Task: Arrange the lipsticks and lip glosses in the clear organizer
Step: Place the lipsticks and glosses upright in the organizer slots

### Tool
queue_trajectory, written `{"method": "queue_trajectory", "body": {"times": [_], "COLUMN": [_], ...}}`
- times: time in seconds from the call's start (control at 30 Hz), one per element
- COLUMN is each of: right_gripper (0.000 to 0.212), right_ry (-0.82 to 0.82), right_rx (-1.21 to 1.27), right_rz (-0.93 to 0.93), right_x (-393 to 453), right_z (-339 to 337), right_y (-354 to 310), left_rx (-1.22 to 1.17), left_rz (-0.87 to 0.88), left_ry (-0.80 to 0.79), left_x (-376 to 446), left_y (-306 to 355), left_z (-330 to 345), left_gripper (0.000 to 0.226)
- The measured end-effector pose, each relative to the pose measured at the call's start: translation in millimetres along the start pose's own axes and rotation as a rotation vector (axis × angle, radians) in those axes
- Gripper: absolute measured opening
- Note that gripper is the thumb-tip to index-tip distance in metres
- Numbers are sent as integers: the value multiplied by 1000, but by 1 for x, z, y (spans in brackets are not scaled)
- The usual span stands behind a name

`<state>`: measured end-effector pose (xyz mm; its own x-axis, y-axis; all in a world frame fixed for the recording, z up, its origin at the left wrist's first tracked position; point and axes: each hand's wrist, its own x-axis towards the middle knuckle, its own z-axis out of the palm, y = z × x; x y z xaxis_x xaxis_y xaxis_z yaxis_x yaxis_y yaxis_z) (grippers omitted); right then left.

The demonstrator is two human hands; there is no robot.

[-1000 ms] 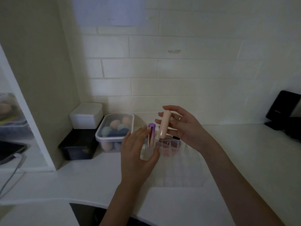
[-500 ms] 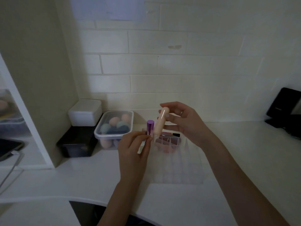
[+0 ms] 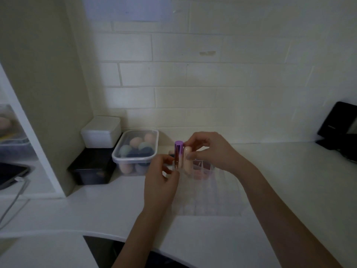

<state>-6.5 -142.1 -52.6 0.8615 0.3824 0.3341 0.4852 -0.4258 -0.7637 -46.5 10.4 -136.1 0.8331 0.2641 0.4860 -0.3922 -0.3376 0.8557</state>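
A clear organizer (image 3: 210, 198) with several small compartments stands on the white counter in front of me. A purple-capped lipstick (image 3: 178, 154) stands upright in its far left corner. My left hand (image 3: 161, 182) pinches the lower part of that lipstick. My right hand (image 3: 209, 149) holds a pale peach tube (image 3: 187, 161) by its top, its lower end down inside a compartment just right of the purple one. Pink and dark lip items (image 3: 201, 172) lie in the far compartments, partly hidden by my right hand.
A lidded clear tub of makeup sponges (image 3: 136, 151) sits left of the organizer, beside a white box (image 3: 100, 131) stacked on a black box (image 3: 92, 169). A black stand (image 3: 340, 128) is at the far right. A shelf unit rises on the left.
My right hand has lowered the peach tube from above the organizer into a compartment. My left hand closed from an open reach onto the purple lipstick's lower part.
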Motion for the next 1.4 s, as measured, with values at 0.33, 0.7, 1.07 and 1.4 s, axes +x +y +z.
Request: {"method": "queue_trajectory", "body": {"times": [0.33, 0.7, 1.07, 1.4], "right_gripper": [17, 16, 21, 8], "right_ry": [12, 208, 95, 323], "right_rx": [-44, -117, -272, 192], "right_rz": [24, 257, 387, 338], "right_x": [2, -4, -2, -7], "right_z": [-19, -32, -17, -39], "right_y": [12, 93, 106, 74], "left_rx": [-58, -211, -189, -190], "left_rz": [-112, -73, -50, -63], "left_ry": [-81, -141, -152, -158], "left_x": [1, 7, 5, 5], "left_y": [-3, -3, -4, -1], "left_z": [1, 0, 0, -1], "left_gripper": [28, 15, 18, 19]}}
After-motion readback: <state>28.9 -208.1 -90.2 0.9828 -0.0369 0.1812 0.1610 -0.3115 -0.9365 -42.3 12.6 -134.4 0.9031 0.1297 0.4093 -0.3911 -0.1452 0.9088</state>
